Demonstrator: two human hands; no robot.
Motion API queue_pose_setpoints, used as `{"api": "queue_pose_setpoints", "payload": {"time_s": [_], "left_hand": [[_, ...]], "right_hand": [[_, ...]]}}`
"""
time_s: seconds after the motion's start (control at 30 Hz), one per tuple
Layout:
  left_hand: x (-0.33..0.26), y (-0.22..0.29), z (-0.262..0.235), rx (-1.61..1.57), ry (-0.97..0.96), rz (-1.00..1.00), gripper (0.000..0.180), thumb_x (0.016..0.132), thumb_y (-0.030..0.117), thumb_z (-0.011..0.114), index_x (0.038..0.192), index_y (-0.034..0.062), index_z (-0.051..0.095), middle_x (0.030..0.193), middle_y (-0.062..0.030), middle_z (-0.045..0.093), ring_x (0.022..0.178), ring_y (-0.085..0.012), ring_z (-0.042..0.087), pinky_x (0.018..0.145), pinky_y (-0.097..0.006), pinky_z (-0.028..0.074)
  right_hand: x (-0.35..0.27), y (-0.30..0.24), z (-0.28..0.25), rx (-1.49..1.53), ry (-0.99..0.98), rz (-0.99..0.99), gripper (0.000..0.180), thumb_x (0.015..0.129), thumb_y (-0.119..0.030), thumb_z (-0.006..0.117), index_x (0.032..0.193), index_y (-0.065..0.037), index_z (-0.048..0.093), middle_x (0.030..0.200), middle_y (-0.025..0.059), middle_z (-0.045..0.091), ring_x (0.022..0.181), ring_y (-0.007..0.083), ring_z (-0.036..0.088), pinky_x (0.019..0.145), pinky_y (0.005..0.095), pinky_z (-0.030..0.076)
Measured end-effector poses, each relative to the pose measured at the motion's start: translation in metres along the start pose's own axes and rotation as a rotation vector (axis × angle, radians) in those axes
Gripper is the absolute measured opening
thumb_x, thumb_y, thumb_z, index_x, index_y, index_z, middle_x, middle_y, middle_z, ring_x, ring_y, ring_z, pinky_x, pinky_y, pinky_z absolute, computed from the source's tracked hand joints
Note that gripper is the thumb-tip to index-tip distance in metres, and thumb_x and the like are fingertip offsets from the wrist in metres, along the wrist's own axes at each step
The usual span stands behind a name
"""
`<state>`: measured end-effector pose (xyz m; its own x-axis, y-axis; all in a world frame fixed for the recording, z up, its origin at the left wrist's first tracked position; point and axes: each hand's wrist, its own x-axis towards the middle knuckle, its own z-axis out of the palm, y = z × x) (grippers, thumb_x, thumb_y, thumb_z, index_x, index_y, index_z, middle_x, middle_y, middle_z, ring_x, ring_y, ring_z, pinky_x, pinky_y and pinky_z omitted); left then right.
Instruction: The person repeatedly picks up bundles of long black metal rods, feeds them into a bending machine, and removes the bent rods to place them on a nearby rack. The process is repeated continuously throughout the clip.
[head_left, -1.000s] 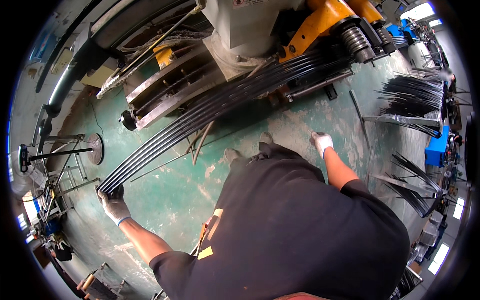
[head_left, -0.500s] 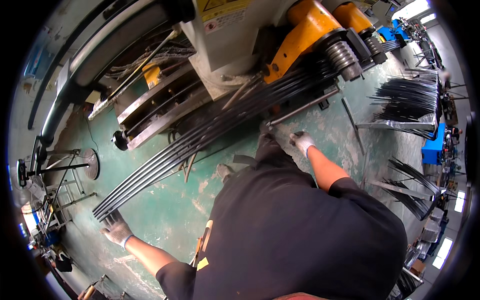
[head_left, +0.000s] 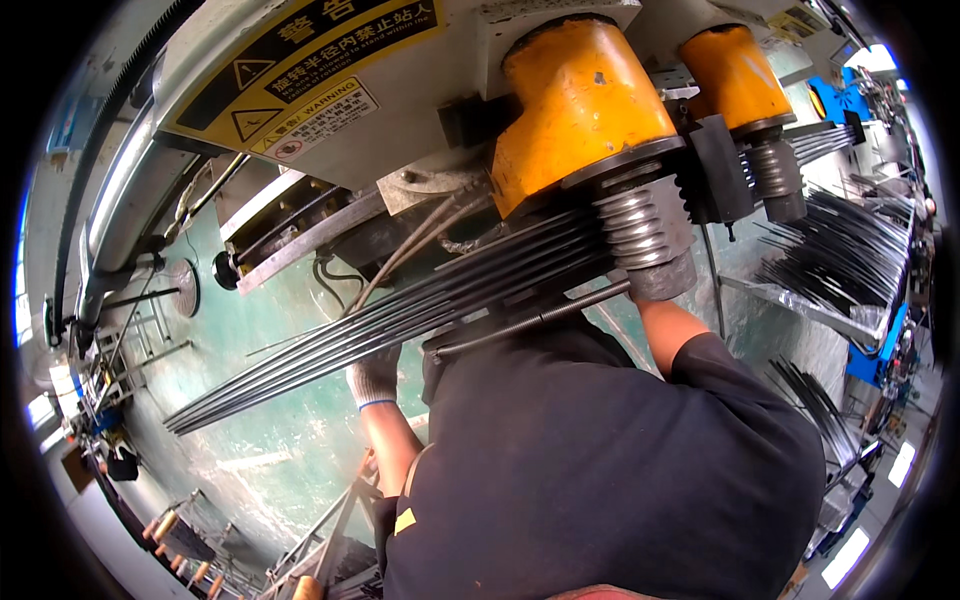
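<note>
We see a fanned bundle of long, thin black metal rods [head_left: 330, 352] slanting across the green painted floor [head_left: 250, 445], with free ends at the lower left and the other end running in beneath a bright orange, rounded metal housing [head_left: 590, 105]. Our left hand [head_left: 374, 380], in a pale knitted glove with a blue-edged cuff, is at the near side of the rods; its fingers are partly hidden behind them, so we cannot tell how far open it is or whether it grips them. Our bare right forearm [head_left: 668, 335] reaches behind a ribbed silver steel cylinder [head_left: 645, 230], which hides our right hand; we cannot tell its state.
</note>
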<state>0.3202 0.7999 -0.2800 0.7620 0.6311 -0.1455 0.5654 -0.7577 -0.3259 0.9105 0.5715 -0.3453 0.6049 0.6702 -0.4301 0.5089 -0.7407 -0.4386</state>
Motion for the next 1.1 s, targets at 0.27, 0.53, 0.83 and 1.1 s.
{"api": "queue_pose_setpoints", "payload": {"time_s": [0.27, 0.53, 0.83, 1.1], "left_hand": [[-0.005, -0.022, 0.023, 2.394, -0.007, 0.834, 0.034, 0.106, 0.027, 0.043, 0.130, 0.0078, 0.058, 0.140, -0.0132, 0.057, 0.133, -0.0286, 0.049, 0.117, -0.045, 0.036], [-0.001, -0.020, -0.005, 3.818, 0.068, 0.799, 0.041, 0.112, 0.031, 0.034, 0.136, 0.0013, 0.047, 0.141, -0.0265, 0.051, 0.126, -0.0443, 0.049, 0.114, -0.055, 0.036], [-0.006, -0.060, -0.117, 3.344, -0.370, 0.707, 0.033, 0.103, 0.018, 0.045, 0.127, 0.0065, 0.064, 0.136, -0.0170, 0.060, 0.130, -0.0353, 0.054, 0.117, -0.050, 0.039], [-0.018, -0.073, -0.174, 3.340, -0.777, 0.259, 0.041, 0.101, 0.020, 0.057, 0.134, -0.0048, 0.061, 0.133, -0.0223, 0.067, 0.124, -0.0362, 0.062, 0.117, -0.051, 0.041]], "right_hand": [[-0.032, -0.027, 0.017, 0.179, -0.046, 0.098, 0.051, 0.094, -0.047, 0.064, 0.119, -0.004, 0.075, 0.114, 0.0199, 0.075, 0.112, 0.0360, 0.070, 0.100, 0.0441, 0.053], [-0.189, 0.006, 0.075, 0.183, -0.097, 0.450, 0.044, 0.092, -0.043, 0.067, 0.102, -0.001, 0.079, 0.094, 0.0195, 0.077, 0.093, 0.0336, 0.075, 0.087, 0.0419, 0.055], [-0.241, 0.016, 0.066, 0.328, -0.010, 0.454, 0.043, 0.092, -0.037, 0.067, 0.117, -0.004, 0.076, 0.114, 0.0211, 0.075, 0.112, 0.0373, 0.071, 0.098, 0.0418, 0.054], [-0.180, -0.102, -0.105, 0.562, 0.349, 0.083, 0.044, 0.092, -0.038, 0.067, 0.113, 0.001, 0.071, 0.105, 0.0262, 0.072, 0.103, 0.0424, 0.069, 0.090, 0.0452, 0.052]]}}
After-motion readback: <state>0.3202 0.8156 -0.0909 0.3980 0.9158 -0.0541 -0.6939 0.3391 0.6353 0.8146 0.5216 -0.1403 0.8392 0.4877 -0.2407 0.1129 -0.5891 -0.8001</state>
